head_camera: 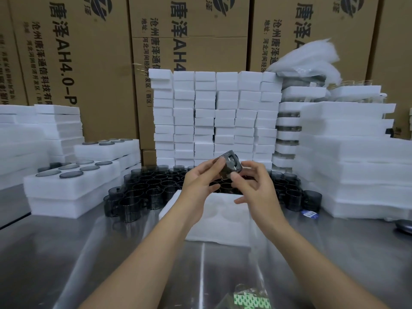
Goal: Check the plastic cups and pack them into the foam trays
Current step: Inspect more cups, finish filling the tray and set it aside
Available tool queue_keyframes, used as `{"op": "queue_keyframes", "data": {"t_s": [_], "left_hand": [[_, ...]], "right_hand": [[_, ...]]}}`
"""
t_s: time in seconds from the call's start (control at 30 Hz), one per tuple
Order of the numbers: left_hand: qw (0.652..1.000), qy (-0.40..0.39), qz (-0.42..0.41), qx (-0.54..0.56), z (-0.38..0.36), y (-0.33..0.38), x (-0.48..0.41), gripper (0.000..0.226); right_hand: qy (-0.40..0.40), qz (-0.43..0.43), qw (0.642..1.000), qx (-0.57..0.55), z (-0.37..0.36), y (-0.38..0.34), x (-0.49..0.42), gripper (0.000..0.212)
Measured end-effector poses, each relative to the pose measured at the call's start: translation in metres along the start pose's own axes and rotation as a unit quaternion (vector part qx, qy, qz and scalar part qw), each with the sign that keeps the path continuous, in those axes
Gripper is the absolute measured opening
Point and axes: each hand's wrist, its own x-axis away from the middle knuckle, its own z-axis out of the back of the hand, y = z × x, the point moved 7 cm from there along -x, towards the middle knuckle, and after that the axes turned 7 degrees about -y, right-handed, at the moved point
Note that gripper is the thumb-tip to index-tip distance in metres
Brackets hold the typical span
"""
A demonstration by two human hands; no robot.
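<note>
Nearest the lens, at the bottom edge, lies one small clear packet [252, 299] with a green-and-white pattern, on the shiny steel worktop [66, 253]. Two bare forearms reach forward over it and meet in the middle.

Between the hands is one dark, see-through plastic cup [229, 167], held tilted in the air above one white foam tray [223, 219] that lies flat on the worktop. The left hand [200, 181] holds the cup's left side, its fingers [217, 163] curled against the wall. The right hand [254, 186] pinches the cup's near edge between thumb and forefinger, with its other three fingers spread loosely below.

Behind the tray stands a dense crowd of loose cups [151, 186], upright and touching, too many to count. At the left is a stack of two packed trays [73, 186]; six round cup tops show in the upper one. Farther back, foam blocks [214, 119] rise in six columns against printed cardboard boxes [89, 63].
</note>
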Motion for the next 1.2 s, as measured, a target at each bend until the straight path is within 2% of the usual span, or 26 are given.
{"op": "queue_keyframes", "data": {"t_s": [0.07, 0.17, 0.23, 0.3, 0.37, 0.43, 0.53, 0.6, 0.8, 0.93, 0.97, 1.03, 1.07, 1.13, 1.17, 1.2], "left_hand": [[1.000, 0.009, -0.006, -0.004, 0.001, 0.000, -0.001, 0.051], [1.000, 0.006, -0.005, -0.014, 0.000, 0.002, 0.001, 0.054], [1.000, -0.020, 0.008, -0.019, -0.004, 0.002, 0.001, 0.047], [1.000, -0.011, 0.000, -0.014, -0.005, 0.004, 0.001, 0.042], [0.999, 0.045, -0.016, -0.009, 0.003, 0.006, 0.001, 0.046], [0.998, 0.053, -0.011, 0.010, 0.006, 0.005, 0.000, 0.056], [1.000, -0.009, 0.012, -0.001, 0.000, 0.000, 0.000, 0.049], [1.000, -0.019, 0.007, -0.005, 0.000, -0.001, -0.001, 0.041], [0.996, 0.031, -0.003, -0.081, 0.012, 0.003, -0.002, 0.031], [0.988, -0.022, 0.005, -0.156, 0.008, -0.002, -0.008, 0.017], [0.982, -0.038, 0.009, -0.182, 0.009, -0.004, -0.009, 0.020], [0.955, -0.042, 0.012, -0.295, 0.017, -0.007, -0.009, 0.029], [0.917, -0.037, 0.018, -0.396, 0.022, -0.010, -0.009, 0.031], [0.807, -0.054, 0.051, -0.586, 0.027, -0.018, -0.006, 0.031], [0.778, -0.064, 0.072, -0.621, 0.029, -0.023, -0.006, 0.029], [0.775, -0.070, 0.090, -0.621, 0.030, -0.026, -0.006, 0.026]], "right_hand": [[0.001, 0.046, 0.995, 0.091, -0.003, -0.005, 0.004, 0.050], [0.015, 0.065, 0.991, 0.115, -0.002, -0.006, 0.006, 0.047], [0.030, 0.063, 0.994, 0.079, 0.004, -0.006, 0.003, 0.038], [0.034, 0.018, 0.999, -0.006, 0.009, -0.002, -0.003, 0.033], [0.025, -0.056, 0.992, -0.106, 0.009, 0.006, -0.007, 0.039], [-0.001, -0.103, 0.984, -0.142, 0.006, 0.010, -0.009, 0.044], [-0.061, -0.103, 0.989, -0.092, -0.003, 0.012, -0.007, 0.045], [-0.081, -0.097, 0.989, -0.072, -0.008, 0.013, -0.005, 0.043], [-0.052, -0.041, 0.998, -0.007, 0.000, 0.011, -0.006, 0.026], [-0.055, -0.025, 0.998, 0.035, 0.004, 0.015, -0.008, 0.025], [-0.042, -0.033, 0.998, 0.029, 0.008, 0.018, -0.010, 0.025], [-0.002, -0.063, 0.998, 0.018, 0.019, 0.029, -0.015, 0.026], [0.018, -0.079, 0.997, 0.015, 0.025, 0.034, -0.017, 0.026], [0.046, -0.102, 0.994, 0.007, 0.036, 0.043, -0.019, 0.024], [0.054, -0.106, 0.993, 0.007, 0.040, 0.046, -0.020, 0.023], [0.058, -0.108, 0.992, 0.015, 0.044, 0.048, -0.021, 0.022]]}}
